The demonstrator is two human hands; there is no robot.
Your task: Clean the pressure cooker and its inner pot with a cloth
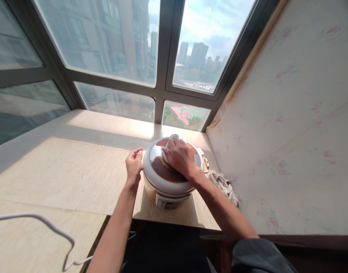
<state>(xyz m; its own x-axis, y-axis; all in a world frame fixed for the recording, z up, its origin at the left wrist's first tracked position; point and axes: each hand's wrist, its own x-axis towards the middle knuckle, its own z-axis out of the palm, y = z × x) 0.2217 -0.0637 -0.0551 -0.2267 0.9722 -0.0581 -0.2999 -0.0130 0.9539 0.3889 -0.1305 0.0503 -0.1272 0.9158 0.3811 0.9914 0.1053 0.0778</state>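
A round electric cooker with a cream body stands on the pale ledge, its control panel facing me. Its domed lid has a light rim and a see-through, reddish-brown reflecting middle, and it sits on the pot. My right hand is wrapped over the white lid handle, hiding most of it. At the cooker's left side, my left hand has its fingers closed on the small side handle, which is mostly covered. The right side handle sticks out free.
A crumpled grey cloth lies right of the cooker, by the flowered wall. A white cord runs across the lower left surface. Behind the ledge rise windows with dark frames.
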